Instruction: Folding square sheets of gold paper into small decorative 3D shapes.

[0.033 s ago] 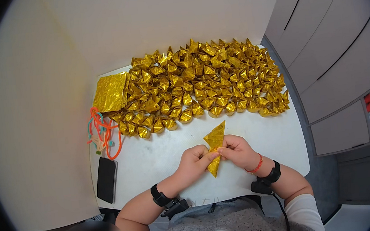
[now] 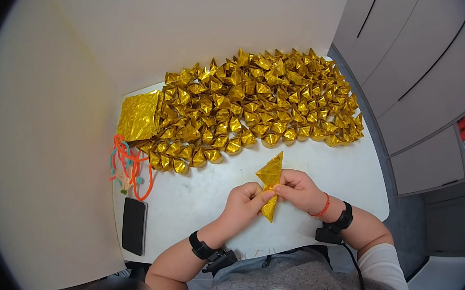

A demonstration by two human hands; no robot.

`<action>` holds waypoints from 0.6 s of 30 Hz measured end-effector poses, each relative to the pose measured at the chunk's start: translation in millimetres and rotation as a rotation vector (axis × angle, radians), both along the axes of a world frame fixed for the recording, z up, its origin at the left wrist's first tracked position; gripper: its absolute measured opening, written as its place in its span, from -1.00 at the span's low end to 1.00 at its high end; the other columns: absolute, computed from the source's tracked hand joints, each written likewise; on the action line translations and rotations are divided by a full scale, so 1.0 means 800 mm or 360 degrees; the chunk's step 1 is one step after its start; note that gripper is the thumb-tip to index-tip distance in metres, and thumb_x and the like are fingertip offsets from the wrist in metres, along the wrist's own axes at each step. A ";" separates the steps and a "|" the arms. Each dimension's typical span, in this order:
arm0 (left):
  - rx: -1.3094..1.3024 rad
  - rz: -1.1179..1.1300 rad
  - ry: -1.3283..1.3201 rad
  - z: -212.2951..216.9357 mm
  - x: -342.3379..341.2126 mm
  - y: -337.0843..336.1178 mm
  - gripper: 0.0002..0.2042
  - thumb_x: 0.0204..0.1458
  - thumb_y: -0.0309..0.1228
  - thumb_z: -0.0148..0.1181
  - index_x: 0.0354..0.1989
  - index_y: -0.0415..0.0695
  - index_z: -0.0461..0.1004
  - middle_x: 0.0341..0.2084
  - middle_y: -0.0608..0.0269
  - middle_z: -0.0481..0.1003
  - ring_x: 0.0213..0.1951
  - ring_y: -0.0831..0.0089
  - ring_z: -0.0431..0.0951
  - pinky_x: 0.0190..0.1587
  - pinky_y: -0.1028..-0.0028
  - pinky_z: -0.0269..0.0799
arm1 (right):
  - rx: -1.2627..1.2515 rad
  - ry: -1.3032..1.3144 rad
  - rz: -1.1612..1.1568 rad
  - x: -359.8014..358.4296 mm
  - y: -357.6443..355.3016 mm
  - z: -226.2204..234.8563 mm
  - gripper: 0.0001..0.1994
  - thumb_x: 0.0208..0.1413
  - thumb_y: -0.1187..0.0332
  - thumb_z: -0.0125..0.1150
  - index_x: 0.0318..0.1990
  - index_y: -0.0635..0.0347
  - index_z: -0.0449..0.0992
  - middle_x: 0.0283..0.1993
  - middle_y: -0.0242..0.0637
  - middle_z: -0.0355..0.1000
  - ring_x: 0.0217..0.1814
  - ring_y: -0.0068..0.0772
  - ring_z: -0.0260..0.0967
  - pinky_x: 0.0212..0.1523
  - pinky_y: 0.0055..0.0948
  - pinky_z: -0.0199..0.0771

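Observation:
A sheet of gold foil paper (image 2: 271,171), folded into a long shape with a pointed tip at each end, is between my two hands above the near part of the table. My left hand (image 2: 245,204) pinches its middle from the left, thumb on top. From the right, my right hand (image 2: 299,190) grips the same middle, its thumb close to the left one. The fingers behind the paper are hidden. Beyond my hands, many folded gold paper ingots (image 2: 260,89) stand packed in rows across the far half of the table.
At the far left lies a stack of flat gold foil sheets (image 2: 139,116). Orange and teal cords (image 2: 128,164) hang by the table's left edge, with a black phone (image 2: 134,226) below them. Walls border the white table (image 2: 192,189) at the left and back; grey cabinets (image 2: 414,69) stand right.

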State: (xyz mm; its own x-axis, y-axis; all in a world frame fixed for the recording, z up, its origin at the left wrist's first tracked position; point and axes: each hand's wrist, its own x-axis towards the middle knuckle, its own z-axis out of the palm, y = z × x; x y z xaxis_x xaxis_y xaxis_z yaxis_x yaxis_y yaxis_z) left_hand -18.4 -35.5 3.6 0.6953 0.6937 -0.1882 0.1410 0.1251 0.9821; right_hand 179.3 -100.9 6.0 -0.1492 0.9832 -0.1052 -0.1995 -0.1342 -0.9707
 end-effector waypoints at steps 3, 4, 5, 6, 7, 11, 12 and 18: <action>-0.0168 -0.0085 0.0042 0.011 0.001 0.003 -0.64 0.25 -0.23 0.25 -0.56 -0.14 0.41 -0.67 0.45 0.42 -0.60 0.73 0.35 -0.58 0.61 0.23 | 0.0056 0.0011 -0.0061 0.000 -0.002 0.000 -0.87 0.32 0.42 0.12 -0.33 0.16 0.39 -0.39 -0.50 0.40 -0.39 -0.78 0.25 -0.38 -0.67 0.26; -0.0096 -0.0103 0.0053 0.013 0.000 0.004 -0.64 0.25 -0.23 0.25 -0.56 -0.14 0.42 -0.67 0.45 0.42 -0.60 0.74 0.34 -0.58 0.61 0.22 | 0.0053 0.0016 -0.0062 0.000 -0.002 0.000 -0.87 0.32 0.42 0.12 -0.32 0.16 0.39 -0.39 -0.50 0.40 -0.39 -0.78 0.25 -0.38 -0.67 0.26; -0.0024 -0.0121 0.0064 0.014 0.000 0.005 -0.64 0.24 -0.23 0.25 -0.57 -0.13 0.42 -0.67 0.46 0.42 -0.60 0.74 0.33 -0.58 0.60 0.20 | 0.0049 0.0021 -0.0064 0.000 -0.002 0.000 -0.87 0.32 0.42 0.11 -0.32 0.16 0.39 -0.39 -0.50 0.41 -0.39 -0.78 0.25 -0.38 -0.67 0.26; -0.0024 -0.0122 0.0065 0.013 0.000 0.005 -0.64 0.24 -0.23 0.25 -0.57 -0.13 0.42 -0.67 0.46 0.42 -0.60 0.74 0.33 -0.58 0.60 0.20 | 0.0049 0.0022 -0.0064 0.000 -0.002 0.000 -0.87 0.32 0.42 0.11 -0.32 0.16 0.39 -0.39 -0.50 0.41 -0.39 -0.78 0.25 -0.38 -0.67 0.26; -0.0004 -0.0109 0.0031 0.011 0.000 0.005 -0.65 0.24 -0.24 0.25 -0.56 -0.12 0.42 -0.67 0.47 0.41 -0.60 0.75 0.32 -0.58 0.60 0.19 | 0.0043 0.0028 -0.0066 0.000 -0.001 0.000 -0.87 0.32 0.42 0.11 -0.32 0.16 0.39 -0.39 -0.50 0.41 -0.39 -0.78 0.26 -0.37 -0.67 0.27; -0.0102 -0.0132 -0.0069 0.012 -0.001 0.005 -0.69 0.23 -0.26 0.27 -0.53 -0.10 0.41 -0.65 0.49 0.39 -0.56 0.76 0.30 -0.54 0.62 0.17 | 0.0064 0.0066 -0.0108 0.000 -0.002 0.000 -0.87 0.31 0.43 0.12 -0.32 0.16 0.39 -0.39 -0.49 0.42 -0.39 -0.77 0.27 -0.37 -0.67 0.28; -0.0101 -0.0131 -0.0068 0.010 -0.002 0.006 -0.69 0.23 -0.26 0.27 -0.53 -0.10 0.41 -0.65 0.49 0.39 -0.56 0.76 0.30 -0.54 0.62 0.17 | 0.0064 0.0067 -0.0107 -0.001 -0.002 0.001 -0.87 0.31 0.43 0.12 -0.32 0.16 0.39 -0.39 -0.49 0.42 -0.39 -0.77 0.27 -0.37 -0.67 0.28; -0.0255 -0.0215 -0.0098 0.006 -0.006 0.011 -0.75 0.22 -0.29 0.28 -0.45 -0.09 0.41 -0.60 0.49 0.41 -0.55 0.76 0.30 -0.52 0.64 0.17 | 0.0063 0.0003 -0.0253 -0.002 -0.003 0.006 -0.87 0.29 0.43 0.14 -0.34 0.16 0.39 -0.40 -0.49 0.42 -0.39 -0.76 0.29 -0.37 -0.67 0.29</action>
